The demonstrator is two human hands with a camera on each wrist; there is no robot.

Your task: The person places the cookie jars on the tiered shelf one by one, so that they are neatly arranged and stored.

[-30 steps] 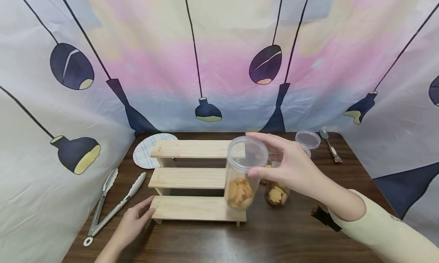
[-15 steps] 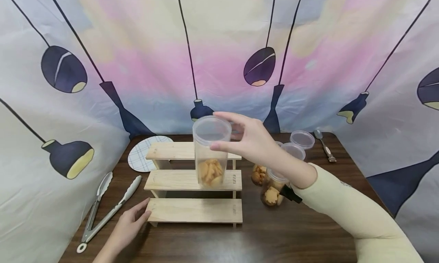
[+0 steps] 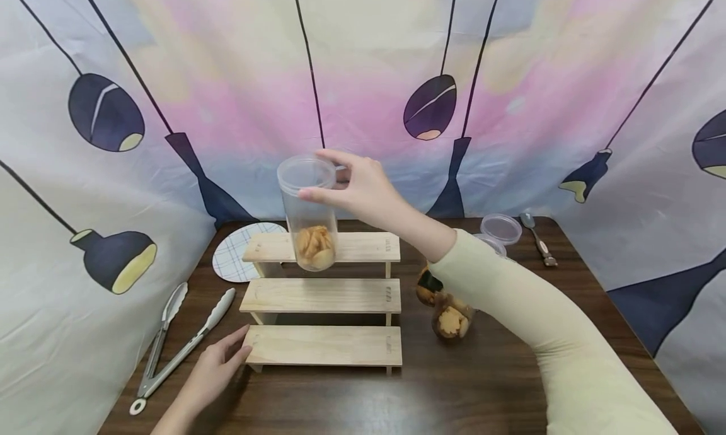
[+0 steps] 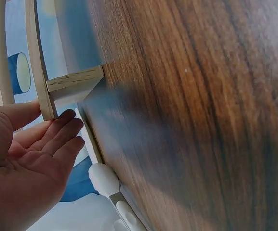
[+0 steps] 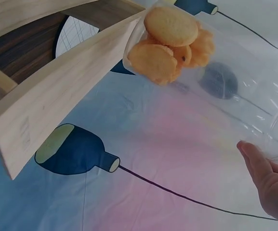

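Observation:
My right hand (image 3: 368, 189) grips a tall clear plastic jar (image 3: 309, 211) near its lidded top, with thumb and fingers on opposite sides. Several golden cookies (image 5: 172, 43) lie in the bottom of the jar. It hangs slightly tilted at the top tier of a three-step wooden rack (image 3: 323, 347); whether its base touches the board cannot be told. At the rack's lower left, my left hand (image 3: 212, 365) pinches the end of the lowest board (image 4: 42, 86), thumb on one face and fingertips on the other.
Metal tongs (image 3: 170, 347) lie left of the rack. A checked round mat (image 3: 235, 252) sits partly behind it. Cookie jars (image 3: 452, 318) stand to the right, partly hidden by my right sleeve. Farther back are a clear lid (image 3: 501, 228) and a spoon (image 3: 539, 239).
My right hand has carried the jar left and up, from the rack's right end past the middle tier to the top tier. My left hand stays on the lowest board.

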